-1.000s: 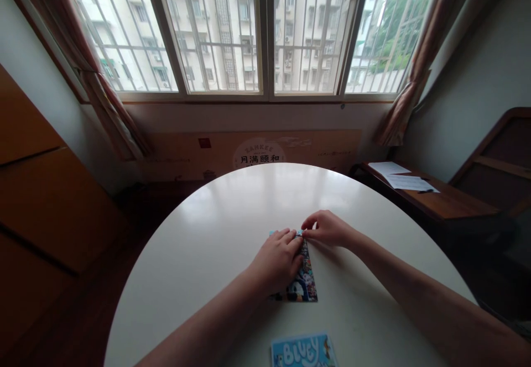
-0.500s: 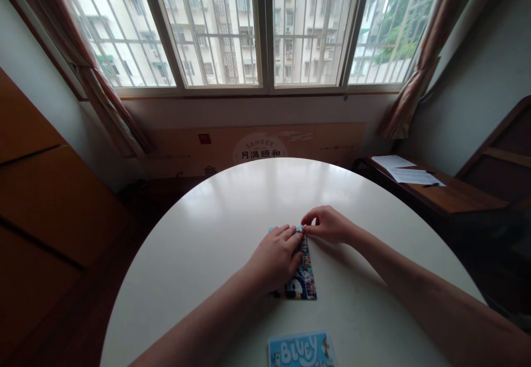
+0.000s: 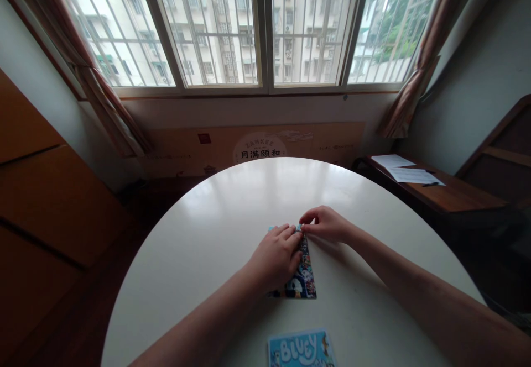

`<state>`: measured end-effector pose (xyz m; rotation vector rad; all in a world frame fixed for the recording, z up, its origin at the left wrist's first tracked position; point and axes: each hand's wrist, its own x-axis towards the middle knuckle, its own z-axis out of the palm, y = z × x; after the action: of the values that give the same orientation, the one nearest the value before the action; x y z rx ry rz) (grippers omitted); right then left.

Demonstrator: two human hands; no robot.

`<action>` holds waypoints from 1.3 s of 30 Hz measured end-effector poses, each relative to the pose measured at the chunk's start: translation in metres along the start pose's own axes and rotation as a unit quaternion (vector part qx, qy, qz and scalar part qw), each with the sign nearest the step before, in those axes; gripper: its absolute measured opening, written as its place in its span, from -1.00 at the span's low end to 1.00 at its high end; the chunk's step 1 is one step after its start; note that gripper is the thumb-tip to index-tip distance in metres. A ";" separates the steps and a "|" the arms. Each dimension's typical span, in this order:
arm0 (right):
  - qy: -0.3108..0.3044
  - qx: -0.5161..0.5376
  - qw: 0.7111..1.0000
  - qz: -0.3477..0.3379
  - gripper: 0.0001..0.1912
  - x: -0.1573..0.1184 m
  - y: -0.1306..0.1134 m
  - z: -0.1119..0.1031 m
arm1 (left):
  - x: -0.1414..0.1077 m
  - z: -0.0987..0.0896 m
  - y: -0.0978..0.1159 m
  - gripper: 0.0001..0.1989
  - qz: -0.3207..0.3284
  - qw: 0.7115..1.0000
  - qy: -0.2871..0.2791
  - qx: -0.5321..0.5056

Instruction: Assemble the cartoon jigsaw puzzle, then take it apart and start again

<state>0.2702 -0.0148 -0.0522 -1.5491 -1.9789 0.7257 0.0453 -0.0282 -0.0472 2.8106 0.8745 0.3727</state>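
Note:
A colourful, dark printed picture (image 3: 306,284) with a cartoon figure near its lower edge lies flat on the white round table (image 3: 199,278). Across its upper part rests my left hand (image 3: 280,251), fingers stretched out and lying flat, hiding much of the print. At the picture's top right corner, next to a light-blue patch, my right hand (image 3: 326,223) has its thumb and index finger pinched together. What lies between those fingertips is too small to make out. Nearer to me is a light-blue flat case or booklet (image 3: 302,350) lettered BLUEY, cut off by the bottom of the view.
Beyond the table's far edge, a long box with Chinese lettering (image 3: 332,140) stands below the barred window. At the right, papers (image 3: 415,176) and a pen (image 3: 430,184) lie on a wooden side table (image 3: 468,195). A wooden cabinet (image 3: 37,201) is at the left.
My right fingertips have shifted very slightly to the left at the picture's corner. My left hand stays in place on the picture.

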 end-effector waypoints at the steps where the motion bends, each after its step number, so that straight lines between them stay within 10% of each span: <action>1: 0.001 0.003 1.000 0.006 -0.69 0.001 -0.001 0.002 | 0.000 0.000 0.001 -0.51 0.000 1.000 0.001 0.002; 39: 0.085 0.082 0.992 0.043 -0.68 0.012 -0.002 0.025 | 0.001 -0.001 -0.004 -0.57 -0.012 0.996 0.079 -0.024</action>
<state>0.2497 -0.0062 -0.0678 -1.5507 -1.6947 0.7453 0.0438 -0.0242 -0.0465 2.7547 0.9161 0.6119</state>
